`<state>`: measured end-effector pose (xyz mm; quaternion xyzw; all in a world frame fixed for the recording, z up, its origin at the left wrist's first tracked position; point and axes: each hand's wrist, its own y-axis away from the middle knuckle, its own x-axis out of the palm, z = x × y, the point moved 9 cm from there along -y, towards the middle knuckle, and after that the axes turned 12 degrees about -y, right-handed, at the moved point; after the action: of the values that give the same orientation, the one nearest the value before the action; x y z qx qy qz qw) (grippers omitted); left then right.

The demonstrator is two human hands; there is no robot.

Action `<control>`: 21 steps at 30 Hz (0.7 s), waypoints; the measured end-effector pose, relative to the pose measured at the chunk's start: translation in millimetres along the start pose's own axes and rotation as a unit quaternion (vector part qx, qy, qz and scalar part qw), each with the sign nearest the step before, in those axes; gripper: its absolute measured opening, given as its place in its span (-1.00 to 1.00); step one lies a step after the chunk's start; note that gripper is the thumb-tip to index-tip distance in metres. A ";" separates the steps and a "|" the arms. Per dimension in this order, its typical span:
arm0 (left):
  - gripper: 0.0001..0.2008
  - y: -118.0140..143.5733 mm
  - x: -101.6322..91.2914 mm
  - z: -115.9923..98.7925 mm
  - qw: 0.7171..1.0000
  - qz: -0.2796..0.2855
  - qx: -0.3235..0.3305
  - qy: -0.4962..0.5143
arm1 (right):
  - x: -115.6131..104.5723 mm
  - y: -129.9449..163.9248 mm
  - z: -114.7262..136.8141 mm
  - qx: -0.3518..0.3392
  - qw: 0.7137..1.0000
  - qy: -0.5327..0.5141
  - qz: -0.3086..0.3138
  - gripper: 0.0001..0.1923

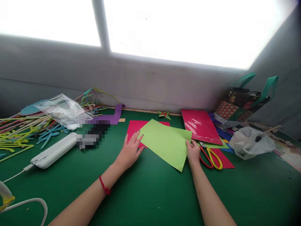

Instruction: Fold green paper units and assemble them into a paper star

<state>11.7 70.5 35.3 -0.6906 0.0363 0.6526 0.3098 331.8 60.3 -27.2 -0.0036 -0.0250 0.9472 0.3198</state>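
In the head view, a light-green sheet (166,142) lies in front of the person, its long axis slanting from far left to near right, one corner aimed toward the person. Its left end overlaps a red sheet (134,128). The right hand (194,152) grips the green sheet's right edge, thumb on top. The left hand (129,150) is open, fingers spread at the left end; whether the fingertips press on the paper is hard to tell.

There is one pair of scissors (210,156), with one red and one yellow handle, just beside the right hand. Beyond the sheets are one paper star (164,115) and one wrapped red pack (201,125). Two bags, a patterned bag (229,110) and a white plastic bag (250,142), sit at the right; many fuzzy stems (48,135) lie at the left.

The green tabletop (152,201) meets a pale wall (150,84) below two glaring white panels (183,28).
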 end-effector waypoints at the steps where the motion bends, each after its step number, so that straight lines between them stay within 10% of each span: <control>1: -0.52 2.8 -1.9 -13.1 0.999 0.002 0.032 0.013 | 0.7 0.9 0.2 0.007 1.000 -0.002 0.005 -0.48; 6: -0.37 9.9 5.8 -48.8 0.985 0.041 0.153 0.067 | 13.8 11.6 8.1 0.045 0.998 -0.020 0.049 -0.39; 21: -0.37 11.8 12.5 -21.5 0.984 0.039 0.123 0.126 | 42.4 46.5 4.9 0.221 0.967 -0.076 0.104 -0.41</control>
<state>27.1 55.2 18.3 -0.7223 0.1816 0.5623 0.3594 269.8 48.8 -24.1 0.1363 0.1615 0.9547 0.2096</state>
